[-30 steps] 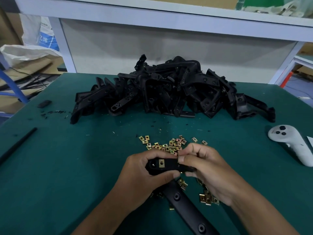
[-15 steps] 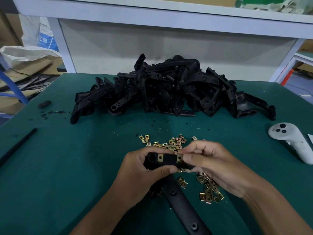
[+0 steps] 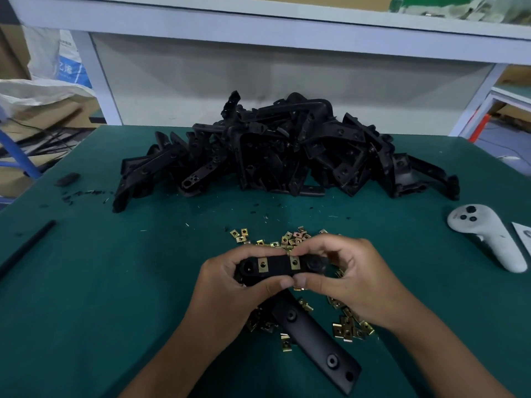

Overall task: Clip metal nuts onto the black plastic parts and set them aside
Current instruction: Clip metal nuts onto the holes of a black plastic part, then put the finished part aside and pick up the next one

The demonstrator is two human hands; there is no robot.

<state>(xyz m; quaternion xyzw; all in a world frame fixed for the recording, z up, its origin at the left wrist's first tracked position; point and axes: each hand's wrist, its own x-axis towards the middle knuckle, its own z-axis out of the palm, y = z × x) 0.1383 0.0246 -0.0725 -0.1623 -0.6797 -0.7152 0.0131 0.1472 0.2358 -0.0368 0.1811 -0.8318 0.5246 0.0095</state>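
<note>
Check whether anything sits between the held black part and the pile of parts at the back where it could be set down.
Only the loose metal nuts lie on the green table between the black part, gripped by the left hand and right hand, and the pile. Lifted over them, nothing visible blocks it.

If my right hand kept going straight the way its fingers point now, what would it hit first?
The right hand points left, pinching a metal nut on the held black part. Going on, it would likely meet the left hand gripping the part's other end.
</note>
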